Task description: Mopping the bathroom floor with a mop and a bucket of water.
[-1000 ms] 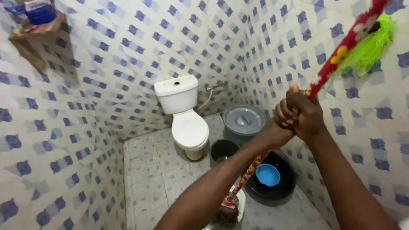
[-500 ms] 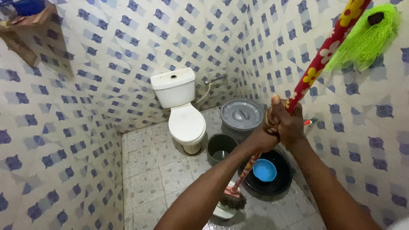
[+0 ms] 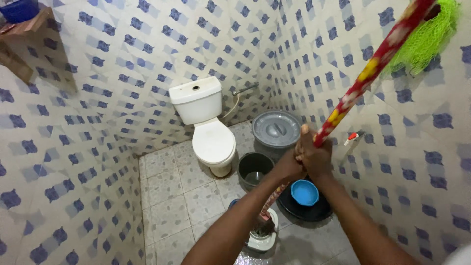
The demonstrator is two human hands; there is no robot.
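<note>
— Gripping item one: fingers of left hand and right hand closed together around a red floral broom handle. Why stacked so?

— Judged: a joint grip steadies the long tilted pole.

— Bristle end?

— Broom head sits below the hands, in a white bowl on the floor.

— Beside the hands?

— Black basin with a blue bowl, a dark bucket, a grey lidded bin; the toilet stands further left.
</note>
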